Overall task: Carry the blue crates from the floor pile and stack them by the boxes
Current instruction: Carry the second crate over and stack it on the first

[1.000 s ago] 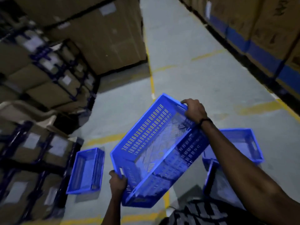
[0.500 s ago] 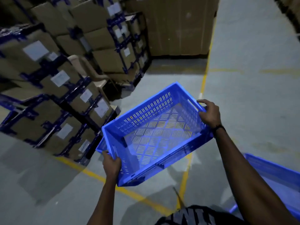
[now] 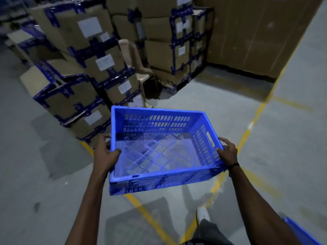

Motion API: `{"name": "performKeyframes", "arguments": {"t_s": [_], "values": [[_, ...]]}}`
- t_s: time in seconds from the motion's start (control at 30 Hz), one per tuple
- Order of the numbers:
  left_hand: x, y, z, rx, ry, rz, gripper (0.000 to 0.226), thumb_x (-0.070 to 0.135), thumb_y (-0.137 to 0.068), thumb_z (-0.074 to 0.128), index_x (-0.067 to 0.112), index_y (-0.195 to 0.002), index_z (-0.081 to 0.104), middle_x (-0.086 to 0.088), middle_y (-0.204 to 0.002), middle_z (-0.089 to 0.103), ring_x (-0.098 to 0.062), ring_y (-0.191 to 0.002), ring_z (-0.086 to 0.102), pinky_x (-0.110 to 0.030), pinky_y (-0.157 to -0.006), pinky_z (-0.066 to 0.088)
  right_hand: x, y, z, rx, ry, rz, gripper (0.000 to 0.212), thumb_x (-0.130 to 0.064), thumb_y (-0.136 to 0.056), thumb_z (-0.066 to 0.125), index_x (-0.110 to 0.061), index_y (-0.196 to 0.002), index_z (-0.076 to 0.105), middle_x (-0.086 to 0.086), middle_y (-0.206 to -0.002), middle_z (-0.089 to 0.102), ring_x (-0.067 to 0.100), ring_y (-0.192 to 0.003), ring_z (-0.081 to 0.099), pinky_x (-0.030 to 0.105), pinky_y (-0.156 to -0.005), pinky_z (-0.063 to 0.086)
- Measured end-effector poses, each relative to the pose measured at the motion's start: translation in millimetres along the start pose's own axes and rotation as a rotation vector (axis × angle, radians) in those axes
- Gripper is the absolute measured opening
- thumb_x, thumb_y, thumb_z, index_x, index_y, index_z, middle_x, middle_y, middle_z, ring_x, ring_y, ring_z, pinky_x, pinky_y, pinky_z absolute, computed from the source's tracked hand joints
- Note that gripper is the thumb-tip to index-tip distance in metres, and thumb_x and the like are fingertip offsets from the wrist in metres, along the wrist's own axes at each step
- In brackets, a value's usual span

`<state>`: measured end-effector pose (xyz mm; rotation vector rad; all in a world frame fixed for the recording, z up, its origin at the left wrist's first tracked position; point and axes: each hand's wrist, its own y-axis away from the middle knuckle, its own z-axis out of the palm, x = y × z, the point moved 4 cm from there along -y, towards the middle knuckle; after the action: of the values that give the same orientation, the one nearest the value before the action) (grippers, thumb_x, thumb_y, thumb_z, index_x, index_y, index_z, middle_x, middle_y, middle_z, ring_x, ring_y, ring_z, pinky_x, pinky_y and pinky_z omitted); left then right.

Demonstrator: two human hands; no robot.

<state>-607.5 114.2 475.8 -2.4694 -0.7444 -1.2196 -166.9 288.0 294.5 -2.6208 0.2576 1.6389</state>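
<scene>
I carry an empty blue slotted crate (image 3: pixel 159 149) level in front of me, above the grey floor. My left hand (image 3: pixel 106 152) grips its left short wall, thumb over the rim. My right hand (image 3: pixel 228 152) grips the right short wall near the handle slot. Stacked cardboard boxes with blue tape and white labels (image 3: pixel 85 68) rise just beyond the crate, to the front left. A corner of another blue crate (image 3: pixel 300 232) shows at the bottom right edge.
A beige plastic chair (image 3: pixel 138 68) stands wedged between the box stacks. Tall plain cartons (image 3: pixel 256 32) fill the back right. Yellow lines (image 3: pixel 254 119) cross the concrete floor. My white shoe (image 3: pixel 203 213) is below the crate.
The view has swung left toward the taped boxes. The crate went from tilted to level and square to me. The floor crates have slid out of view except one corner.
</scene>
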Motion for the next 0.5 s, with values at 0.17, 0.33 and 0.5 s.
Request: {"name": "performKeyframes", "arguments": {"t_s": [0.17, 0.33, 0.5], "values": [[27.1, -44.2, 15.3, 0.041, -0.026, -0.077, 0.041, 0.001, -0.088, 0.063, 0.026, -0.116, 0.045, -0.001, -0.088, 0.054, -0.03, -0.06, 0.051, -0.032, -0.049, 0.041, 8.4, -40.5, 34.1, -0.103, 0.066, 0.008, 0.055, -0.011, -0.065, 0.073, -0.013, -0.12, 0.071, 0.011, -0.069, 0.069, 0.008, -0.064, 0.062, 0.007, -0.057, 0.044], [14.7, -75.6, 34.9, 0.12, 0.005, -0.207, 0.041, -0.002, -0.084, 0.065, 0.021, -0.116, 0.051, -0.018, -0.1, 0.059, -0.024, -0.057, 0.05, -0.028, -0.048, 0.039, 4.2, -111.3, 56.0, -0.132, 0.109, -0.011, 0.052, 0.006, -0.073, 0.074, -0.015, -0.12, 0.071, 0.017, -0.076, 0.075, 0.027, -0.077, 0.074, 0.022, -0.069, 0.051], [-16.6, -82.6, 64.9, 0.186, 0.07, -0.341, 0.043, -0.002, -0.083, 0.064, 0.016, -0.121, 0.053, -0.017, -0.095, 0.063, -0.022, -0.061, 0.056, -0.03, -0.051, 0.041, -31.7, -175.9, 66.2, -0.174, 0.16, -0.118, 0.051, 0.008, -0.072, 0.069, -0.013, -0.118, 0.071, 0.007, -0.071, 0.069, 0.026, -0.077, 0.071, 0.031, -0.082, 0.052]]}}
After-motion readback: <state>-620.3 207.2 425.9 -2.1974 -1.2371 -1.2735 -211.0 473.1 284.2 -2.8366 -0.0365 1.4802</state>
